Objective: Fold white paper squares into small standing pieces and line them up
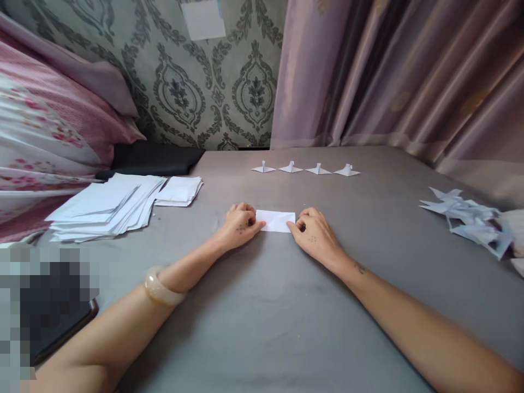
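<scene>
A small white rectangle of folded paper (278, 221) lies in the middle of the grey cloth-covered surface (254, 316). My left hand (240, 225) grips its left end, with the thumb on top and the other fingers curled. At the right end, my right hand (315, 233) pinches the paper's corner between thumb and fingers. The underside of the paper and some fingertips are hidden.
Stacks of white paper (102, 210) and smaller paper squares (180, 190) lie at left. Several folded paper birds (318, 169) stand in a row behind; more lie piled (470, 218) at right. A dark bag (155, 158) rests at the back left.
</scene>
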A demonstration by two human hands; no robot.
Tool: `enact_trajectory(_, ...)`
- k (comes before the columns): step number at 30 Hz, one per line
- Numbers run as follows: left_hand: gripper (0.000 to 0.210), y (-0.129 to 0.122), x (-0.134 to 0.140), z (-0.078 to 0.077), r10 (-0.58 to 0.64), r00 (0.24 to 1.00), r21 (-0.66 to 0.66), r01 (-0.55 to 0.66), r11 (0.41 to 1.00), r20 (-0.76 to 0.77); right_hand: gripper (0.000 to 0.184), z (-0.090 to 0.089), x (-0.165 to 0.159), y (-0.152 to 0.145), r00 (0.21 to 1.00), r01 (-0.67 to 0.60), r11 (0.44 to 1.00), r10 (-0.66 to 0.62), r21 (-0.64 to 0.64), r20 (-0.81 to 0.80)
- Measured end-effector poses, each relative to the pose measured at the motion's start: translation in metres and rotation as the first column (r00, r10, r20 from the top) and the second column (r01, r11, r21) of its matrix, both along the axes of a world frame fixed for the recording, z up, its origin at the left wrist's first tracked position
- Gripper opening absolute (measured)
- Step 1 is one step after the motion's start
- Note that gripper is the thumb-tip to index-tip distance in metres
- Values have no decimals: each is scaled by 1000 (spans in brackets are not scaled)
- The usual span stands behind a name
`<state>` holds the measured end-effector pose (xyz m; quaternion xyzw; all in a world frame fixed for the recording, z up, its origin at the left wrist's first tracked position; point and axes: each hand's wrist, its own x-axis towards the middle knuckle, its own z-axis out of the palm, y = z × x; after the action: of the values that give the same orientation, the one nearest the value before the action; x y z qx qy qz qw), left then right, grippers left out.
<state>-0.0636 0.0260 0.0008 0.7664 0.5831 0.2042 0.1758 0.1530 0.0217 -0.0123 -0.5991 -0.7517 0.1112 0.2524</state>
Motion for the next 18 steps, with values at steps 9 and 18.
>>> enact_trajectory(9, 31, 2, -3, -7, 14, 1000, 13, -14, 1000, -8, 30, -2, 3, 3, 999, -32, 999, 32, 19, 16)
enact_trajectory(18, 24, -1, -5, -2, 72, 997, -44, -72, 996, -3, 17, 0, 5, 2, 999, -33, 999, 33, 24, 12)
